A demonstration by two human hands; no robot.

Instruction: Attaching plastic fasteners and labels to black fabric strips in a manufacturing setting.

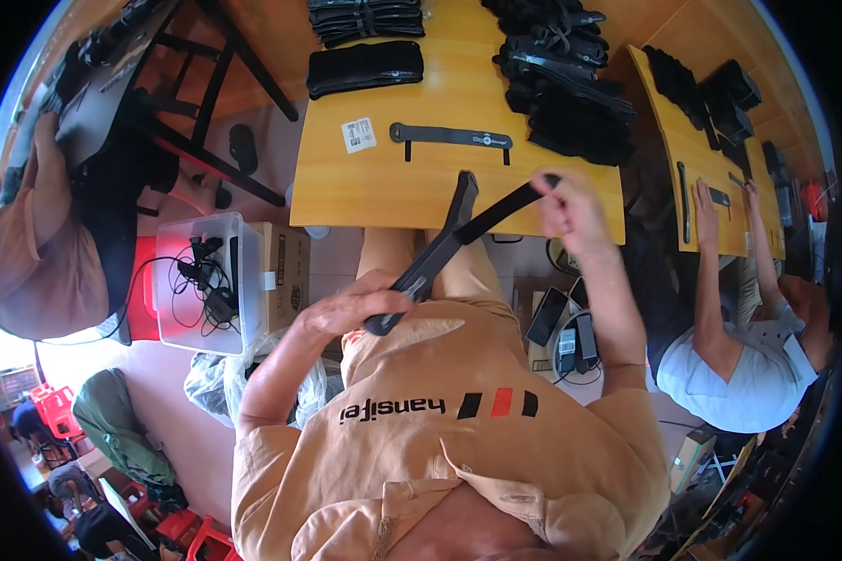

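My left hand (360, 304) is closed around the lower part of a long dark grey fabric strap (428, 265), held over my lap in front of the table edge. The strap slants up and to the right. My right hand (571, 213) pinches the end of a narrower black strip (500, 211), stretched out from the grey strap where the two meet. On the table (346, 194) beyond my hands lies another grey strap (449, 136) with printing and two short black tabs pointing toward me. A small white printed label (357, 136) lies left of it.
Folded black straps (365, 67) are stacked at the table's far left, with a loose heap of black straps (571, 89) at the right. A clear plastic bin (201, 318) with cables stands left of my legs. A co-worker (734, 365) handles straps at the right-hand table.
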